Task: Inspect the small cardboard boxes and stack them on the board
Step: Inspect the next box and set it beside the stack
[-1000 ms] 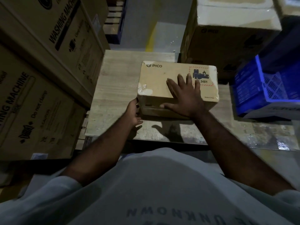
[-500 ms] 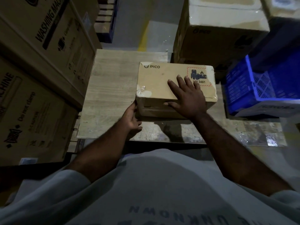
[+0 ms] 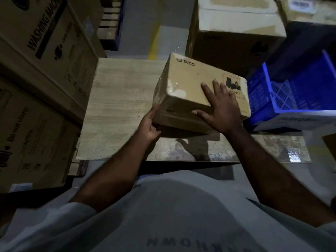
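Both hands have tilted the box (image 3: pixel 192 79) off the board (image 3: pixel 118 99) — left hand (image 3: pixel 148 125) gripping, right hand (image 3: pixel 223 110) pressing flat.

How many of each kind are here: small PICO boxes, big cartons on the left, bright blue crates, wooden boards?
Small PICO box: 1
Big cartons on the left: 2
Bright blue crate: 1
Wooden board: 1
Total: 5

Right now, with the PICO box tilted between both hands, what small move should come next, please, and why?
Probably settle the box flat on the board: it looks tilted and askew, the left hand grips its near lower corner, and the right hand lies flat on top.
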The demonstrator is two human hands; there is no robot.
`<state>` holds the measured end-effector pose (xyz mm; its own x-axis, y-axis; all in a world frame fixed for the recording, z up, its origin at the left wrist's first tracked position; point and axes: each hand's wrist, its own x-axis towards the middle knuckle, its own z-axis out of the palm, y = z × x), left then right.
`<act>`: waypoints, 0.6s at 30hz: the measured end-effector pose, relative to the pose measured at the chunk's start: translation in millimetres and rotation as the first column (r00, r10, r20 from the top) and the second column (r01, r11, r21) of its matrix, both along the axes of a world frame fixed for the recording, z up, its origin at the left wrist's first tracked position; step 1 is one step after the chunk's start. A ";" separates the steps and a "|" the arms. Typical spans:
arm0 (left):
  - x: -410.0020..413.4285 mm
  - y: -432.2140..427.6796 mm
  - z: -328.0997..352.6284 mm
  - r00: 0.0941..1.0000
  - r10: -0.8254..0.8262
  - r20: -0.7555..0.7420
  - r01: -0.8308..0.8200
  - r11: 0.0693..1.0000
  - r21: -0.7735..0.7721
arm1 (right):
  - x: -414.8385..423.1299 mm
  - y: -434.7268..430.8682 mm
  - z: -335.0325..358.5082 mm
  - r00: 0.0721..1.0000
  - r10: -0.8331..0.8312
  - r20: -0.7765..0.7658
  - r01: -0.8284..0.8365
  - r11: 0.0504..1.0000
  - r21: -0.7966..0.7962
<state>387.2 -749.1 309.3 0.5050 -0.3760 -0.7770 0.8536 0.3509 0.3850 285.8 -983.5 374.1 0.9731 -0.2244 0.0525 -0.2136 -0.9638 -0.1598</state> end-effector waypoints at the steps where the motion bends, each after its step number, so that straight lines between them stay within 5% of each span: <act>1: 0.0 -3.9 -0.1 1.000 0.025 0.003 -0.025 0.999 -0.020 | -0.9 -2.8 3.6 1.000 -0.015 -0.013 0.015 1.000 0.015; 5: 1.6 -18.1 14.7 0.995 0.069 0.070 -0.063 0.994 -0.090 | -0.4 3.1 17.8 0.996 -0.088 0.017 0.084 0.983 0.162; 9: 2.4 -25.2 40.2 0.955 0.031 0.296 -0.050 0.997 0.058 | -1.8 10.7 28.1 0.958 -0.213 0.194 0.137 0.929 0.344; 14: 15.9 -9.3 75.2 0.768 -0.091 0.634 -0.098 0.962 0.256 | 3.8 14.5 20.3 0.860 -0.354 0.368 0.009 0.732 0.682; 18: 16.1 2.0 90.3 0.662 -0.134 0.737 -0.144 0.943 0.300 | 3.9 31.6 22.4 0.775 -0.488 0.403 -0.072 0.564 0.822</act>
<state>403.3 -747.1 399.6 0.9599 -0.1849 -0.2105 0.2313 0.0993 0.9678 289.7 -952.0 396.5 0.7370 -0.6360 0.2286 0.0047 -0.3334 -0.9428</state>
